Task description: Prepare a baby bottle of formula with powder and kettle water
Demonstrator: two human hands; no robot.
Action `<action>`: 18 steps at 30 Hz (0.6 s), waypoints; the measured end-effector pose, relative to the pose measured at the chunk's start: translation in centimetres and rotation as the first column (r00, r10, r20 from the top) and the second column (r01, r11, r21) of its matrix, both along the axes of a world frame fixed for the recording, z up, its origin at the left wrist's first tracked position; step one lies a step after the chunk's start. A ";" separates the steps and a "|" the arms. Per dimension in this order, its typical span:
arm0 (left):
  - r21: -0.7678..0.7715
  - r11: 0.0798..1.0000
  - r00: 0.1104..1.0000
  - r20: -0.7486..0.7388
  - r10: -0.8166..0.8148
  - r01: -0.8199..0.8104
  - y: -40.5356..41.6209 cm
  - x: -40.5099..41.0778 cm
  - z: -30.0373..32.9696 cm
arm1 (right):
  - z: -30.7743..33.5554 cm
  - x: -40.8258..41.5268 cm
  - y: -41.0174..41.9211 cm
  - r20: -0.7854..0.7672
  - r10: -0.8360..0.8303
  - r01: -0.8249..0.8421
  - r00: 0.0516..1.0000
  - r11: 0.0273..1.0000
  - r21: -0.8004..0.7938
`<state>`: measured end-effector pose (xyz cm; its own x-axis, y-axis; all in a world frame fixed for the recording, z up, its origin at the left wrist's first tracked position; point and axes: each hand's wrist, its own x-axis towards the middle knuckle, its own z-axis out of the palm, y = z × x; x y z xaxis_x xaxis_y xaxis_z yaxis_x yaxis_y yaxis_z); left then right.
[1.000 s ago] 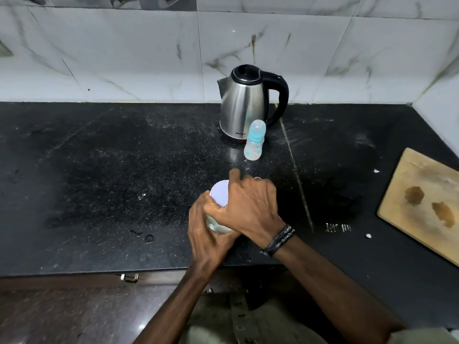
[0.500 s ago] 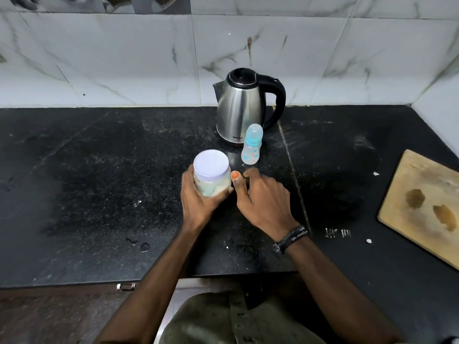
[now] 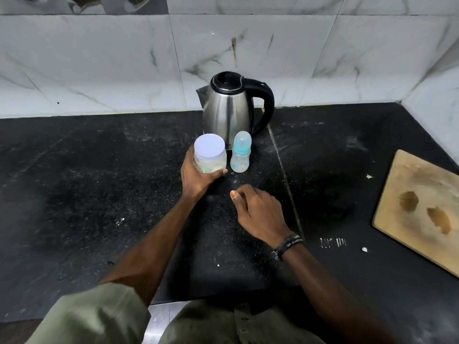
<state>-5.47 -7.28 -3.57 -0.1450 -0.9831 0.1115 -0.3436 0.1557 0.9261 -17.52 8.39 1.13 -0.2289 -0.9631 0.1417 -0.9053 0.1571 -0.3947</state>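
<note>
A black speckled stone countertop (image 3: 99, 194) dusted with pale powder fills most of the view, backed by white marble-patterned wall tiles (image 3: 111, 65). At the right edge a light wooden chopping board (image 3: 417, 209) with two brown stains is laid flat; its far corner is cut off by the frame.

Against the tiles an upright stainless-steel electric kettle (image 3: 227, 110) with a black lid is stood, its black handle turned to the right and its spout to the left. Its lower front is hidden behind the two containers before it.

A clear plastic jar with a flat white lid (image 3: 210, 153) is held upright, just left of the bottle and near but apart from it. Pale contents can be made out through its wall, though what they are cannot be told. The jar's lower part is covered by the left hand (image 3: 196, 180), which is wrapped around it from the left and below; whether the jar rests on the counter cannot be told.

A small translucent baby bottle with a teal collar and a domed clear cap (image 3: 240, 155) is stood upright on the counter, long axis vertical, cap pointing up, directly in front of the kettle.

The right hand (image 3: 260, 212) is kept low over the counter, nearer than the bottle, fingers loosely curled and holding nothing visible; a dark braided wristband (image 3: 288, 245) is worn at its wrist.
</note>
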 end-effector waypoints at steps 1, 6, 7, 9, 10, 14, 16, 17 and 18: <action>0.001 1.000 1.000 0.006 0.003 -0.003 -0.4 -0.1 -0.2 | -0.2 -0.2 -0.1 0.005 0.014 -0.014 1.000 1.000 0.000; 0.025 0.999 0.999 0.041 0.019 -0.020 -1.5 -0.5 -1.2 | -1.0 -0.4 -0.8 0.075 0.061 -0.063 0.995 0.998 0.021; 0.029 0.999 0.999 0.048 0.017 -0.019 -1.6 -0.5 -1.4 | -1.0 -0.4 -0.9 0.102 0.065 -0.067 0.993 0.998 0.018; 0.029 1.000 0.999 0.053 0.006 -0.007 -1.6 -0.5 -1.8 | -1.2 -0.4 -1.2 0.137 0.067 -0.070 0.988 0.997 0.019; 0.031 1.000 0.998 0.060 0.001 -0.003 -1.5 -0.5 -1.7 | -1.3 -0.3 -1.2 0.137 0.067 -0.071 0.988 0.997 0.021; 0.043 0.999 0.996 0.088 -0.021 0.017 -1.4 -0.4 -1.6 | -1.6 0.0 -1.4 0.144 0.057 -0.060 0.988 0.998 0.016; 0.065 0.996 0.991 0.116 -0.067 0.059 -1.5 -0.2 -1.3 | -1.8 0.3 -1.4 0.137 0.048 -0.048 0.989 0.999 -0.003; 0.061 0.994 0.990 0.106 -0.098 0.091 -1.7 0.0 -1.7 | -2.2 0.4 -1.5 0.149 0.045 -0.041 0.988 0.999 -0.032; 0.058 0.993 0.986 0.122 -0.110 0.104 -1.3 0.3 -1.8 | -2.6 0.5 -1.8 0.151 0.024 -0.019 0.988 0.999 -0.040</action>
